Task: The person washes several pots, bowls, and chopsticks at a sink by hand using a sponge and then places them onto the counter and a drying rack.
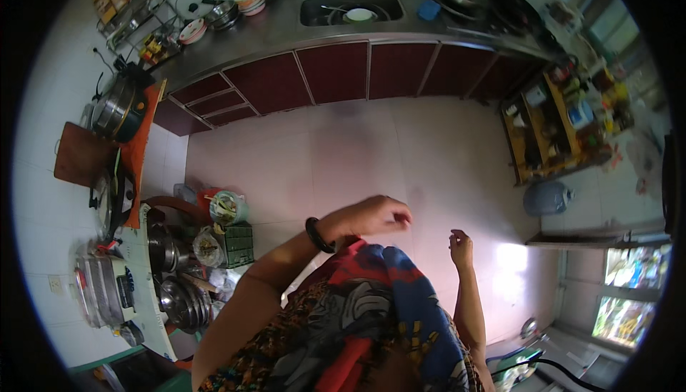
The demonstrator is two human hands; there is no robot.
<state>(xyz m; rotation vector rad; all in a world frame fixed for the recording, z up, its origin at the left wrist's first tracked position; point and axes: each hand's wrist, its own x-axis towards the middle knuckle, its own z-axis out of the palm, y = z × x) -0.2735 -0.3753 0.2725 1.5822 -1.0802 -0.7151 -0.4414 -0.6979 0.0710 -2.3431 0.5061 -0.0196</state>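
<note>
My left hand point(381, 215) is raised in front of my body over the tiled floor, its fingers loosely curled; I see nothing in it, and a dark bangle circles the wrist. To the right, my right hand point(461, 246) hangs over the floor with its fingers bent and partly apart, and no object shows in it. Below both hands a patterned apron point(375, 295) in red, blue and grey covers my front. Across the floor stands a steel counter with dark red cabinets point(332, 73). Its sink point(396, 6) holds a light bowl point(359, 15) and a dark pan.
Along the left are a pressure cooker point(120, 108), a cutting board point(86, 153), steel lids point(182, 303), a green crate point(237, 244) and a bin with scraps point(229, 207). A wooden shelf point(546, 124) with jars and a large water bottle point(546, 199) stand at the right.
</note>
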